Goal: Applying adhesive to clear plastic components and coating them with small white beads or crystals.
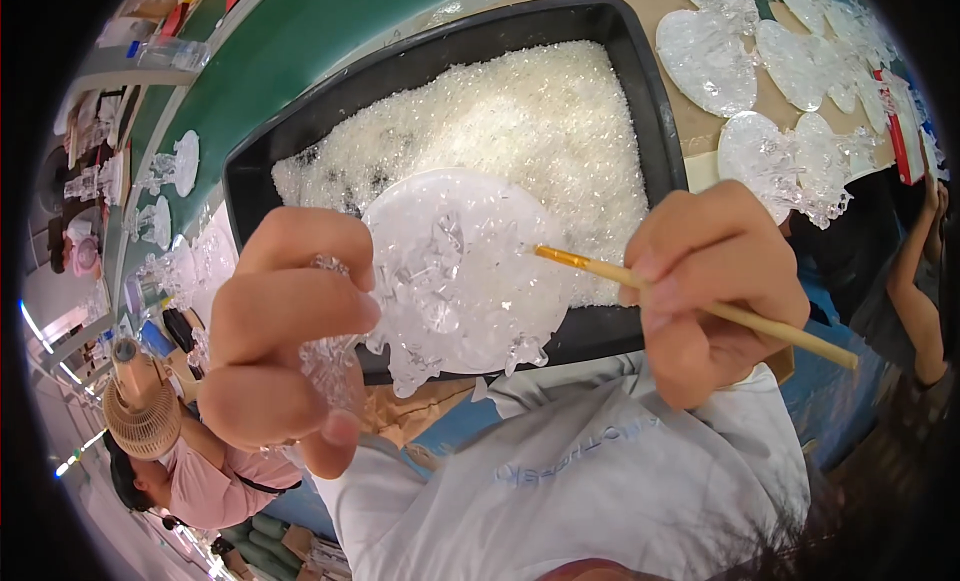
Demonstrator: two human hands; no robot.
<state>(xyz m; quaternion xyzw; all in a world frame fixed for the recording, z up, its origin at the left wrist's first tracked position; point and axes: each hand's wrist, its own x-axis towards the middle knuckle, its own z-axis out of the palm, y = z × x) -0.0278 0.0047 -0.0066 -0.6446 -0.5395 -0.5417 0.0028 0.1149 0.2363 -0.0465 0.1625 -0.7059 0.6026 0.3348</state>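
My left hand [290, 331] is closed around the clear, knobbly part of a plastic ornament. The ornament's round whitish disc [500, 281] faces up, with clear raised shapes on it and small clear lumps along its near edge. In my right hand [720, 291] is a thin paintbrush [755, 322] with a pale wooden handle, pinched between thumb and fingers. Its tip points left and lies over or against the disc; actual contact I cannot tell. Behind and below the disc, a black tray [655, 111] holds a heap of glittery white flakes [520, 101].
Several similar clear disc pieces [705, 61] lie on brown board at the upper right, near a red-edged object [903, 131]. More pieces [185, 163] stand at left. A person in pink [225, 481], a fan [140, 411] and another person's arm [915, 311] are nearby.
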